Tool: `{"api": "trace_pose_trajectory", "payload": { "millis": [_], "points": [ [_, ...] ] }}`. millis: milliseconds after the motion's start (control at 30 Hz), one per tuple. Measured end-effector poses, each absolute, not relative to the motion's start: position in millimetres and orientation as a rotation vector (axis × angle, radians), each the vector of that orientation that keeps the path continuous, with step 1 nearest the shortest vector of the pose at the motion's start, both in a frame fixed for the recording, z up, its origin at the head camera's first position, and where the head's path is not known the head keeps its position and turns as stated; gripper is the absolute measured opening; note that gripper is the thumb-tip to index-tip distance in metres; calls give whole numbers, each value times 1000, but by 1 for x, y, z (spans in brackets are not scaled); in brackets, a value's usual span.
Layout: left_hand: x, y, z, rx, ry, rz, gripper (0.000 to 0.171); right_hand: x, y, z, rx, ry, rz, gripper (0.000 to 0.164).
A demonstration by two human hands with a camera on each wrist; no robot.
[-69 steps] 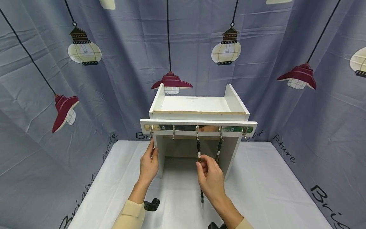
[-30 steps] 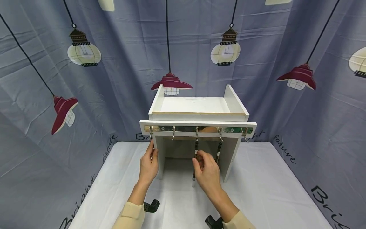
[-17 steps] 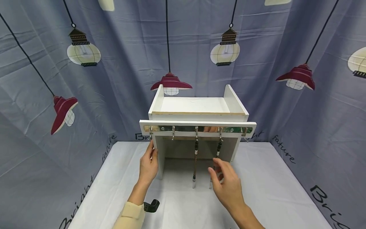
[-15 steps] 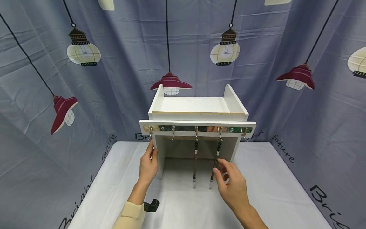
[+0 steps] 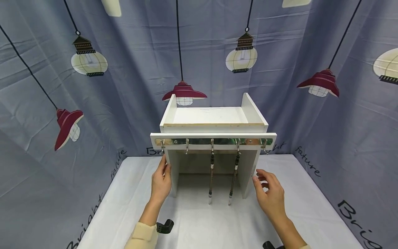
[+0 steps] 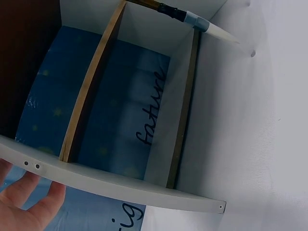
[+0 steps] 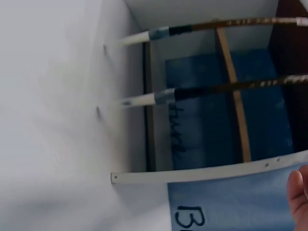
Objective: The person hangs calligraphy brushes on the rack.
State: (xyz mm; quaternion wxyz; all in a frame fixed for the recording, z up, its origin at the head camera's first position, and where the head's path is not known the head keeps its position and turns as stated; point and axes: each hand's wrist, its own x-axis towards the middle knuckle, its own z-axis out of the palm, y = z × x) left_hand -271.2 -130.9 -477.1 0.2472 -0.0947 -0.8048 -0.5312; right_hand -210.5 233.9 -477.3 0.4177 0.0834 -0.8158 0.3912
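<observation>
Brushes, 2: the left brush (image 5: 211,177) hung from the 3rd and the right brush (image 5: 234,180) from the 4th of 5 metal hooks (image 5: 187,147), counted from the person's left, both tips down. Each bore a pale band near the top; the handles carried small light characters, too blurred to read.

Rack (image 5: 214,129), white, 1: tray-like top, 2 side panels, hook rail (image 5: 200,141) with reflective strip.

Left hand (image 5: 161,183): fingers extended and close together, against the outside of the rack's left panel.

Right hand (image 5: 271,193): fingers loosely curved, a narrow gap at the thumb, nothing held, just beside the right panel; contact could not be told.

Curtain (image 5: 130,52), blue-grey, printed with lamps and black script. "fature" read whole on both the left and right; "Bright" climbed the lower left; "Brig" ran to the lower right edge. Behind the rack, "Br" and "ht" showed either side, the middle covered. The left wrist view framed another "fature" between the rack's panels.

Tabletop (image 5: 199,228): white, under the rack
</observation>
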Motion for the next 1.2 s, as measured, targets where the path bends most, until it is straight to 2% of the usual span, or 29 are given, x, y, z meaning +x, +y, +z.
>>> {"api": "trace_pose_trajectory", "payload": {
  "millis": [267, 767, 1200],
  "points": [
    [-271, -131, -478, -252, -2195, -1459, 53, -232, 239, -483, 49, -2088, 1085, 33],
    [-272, -130, -480, -249, -2193, -1444, 52, -254, 236, -482, 18, -2283, 1411, 64],
    [-275, -131, -481, -257, -2173, -1430, 51, -263, 235, -482, -31, -2313, 1404, 60]
  ]
}}
